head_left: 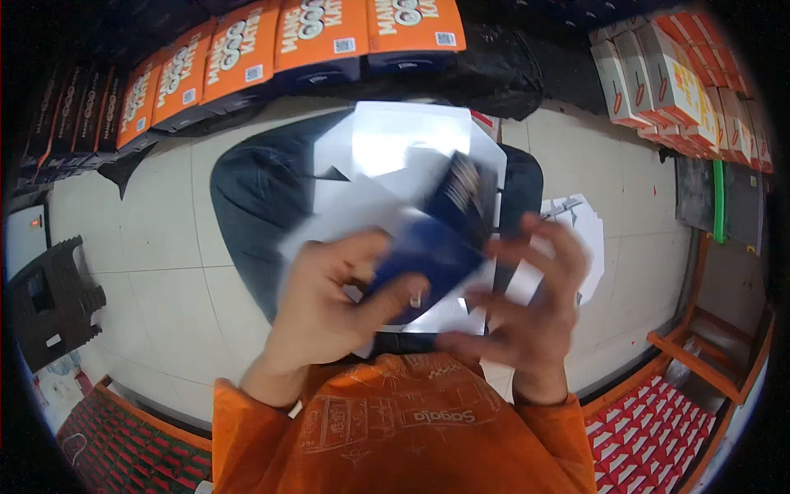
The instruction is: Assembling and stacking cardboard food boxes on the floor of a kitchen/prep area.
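Observation:
In front of my chest my left hand [337, 288] is closed on a dark blue carton [432, 255], thumb across its near face. The carton looks partly folded, and motion blurs its far end. My right hand [535, 300] is just right of it, fingers spread and smeared, with nothing visible in the grasp. Whether a fingertip touches the carton, I cannot tell. Under both hands, white flat card blanks [403, 136] lie across my lap. More white card blanks [586, 243] rest on the floor beside my right leg.
Orange-topped dark boxes [321, 37] line the far side. White and orange boxes [679, 90] are stacked far right. Small red and white boxes [650, 440] sit by a wooden frame [695, 362], lower right. A dark plastic piece [53, 305] stands left on the tiled floor [156, 222].

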Tool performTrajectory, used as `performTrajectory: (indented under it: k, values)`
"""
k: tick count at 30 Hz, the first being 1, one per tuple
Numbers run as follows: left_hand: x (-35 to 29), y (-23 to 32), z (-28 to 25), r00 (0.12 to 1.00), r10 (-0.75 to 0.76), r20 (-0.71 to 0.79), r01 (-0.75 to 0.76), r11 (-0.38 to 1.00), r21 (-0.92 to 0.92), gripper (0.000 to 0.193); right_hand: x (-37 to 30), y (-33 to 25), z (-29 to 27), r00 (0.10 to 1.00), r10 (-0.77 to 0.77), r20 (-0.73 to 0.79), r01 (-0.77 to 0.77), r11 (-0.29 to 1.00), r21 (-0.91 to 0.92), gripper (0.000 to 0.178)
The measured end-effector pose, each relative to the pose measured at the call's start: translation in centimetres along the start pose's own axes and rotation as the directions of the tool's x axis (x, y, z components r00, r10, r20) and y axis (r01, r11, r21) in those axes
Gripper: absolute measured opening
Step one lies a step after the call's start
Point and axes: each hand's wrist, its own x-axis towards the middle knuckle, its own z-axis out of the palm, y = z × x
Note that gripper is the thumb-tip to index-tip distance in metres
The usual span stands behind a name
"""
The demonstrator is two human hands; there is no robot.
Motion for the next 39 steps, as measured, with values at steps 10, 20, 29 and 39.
performTrajectory:
  k: [10, 20, 29, 39]
  values:
    - [-1.8, -0.5, 1.7, 0.96, -0.1, -0.263, -0.075, 0.809, -0.583, 0.028, 0.3, -0.8, -0.7, 0.924, -0.132, 0.359, 0.17, 0.983, -0.076, 0.052]
    - [1.8, -6.6, 1.7, 0.976, -0.016, -0.215, -0.107, 0.829, -0.549, 0.031, -0.9, 4.6, 2.8, 0.973, 0.216, 0.076, -0.217, 0.762, 0.611, 0.039]
    - [0.0, -8.0, -0.3, 0.95, 0.232, 0.211, -0.288, 0.912, 0.291, 0.054, 1.0, 3.0, 2.1, 0.843, 0.006, 0.538, -0.055, 0.996, 0.074, 0.094]
    - [-6.1, -12.1, -6.4, 0.962, 0.078, -0.262, -0.228, 0.759, -0.61, 0.105, -3.5, 5.9, 5.9, 0.71, 0.373, 0.597, -0.701, 0.298, 0.648, 0.04]
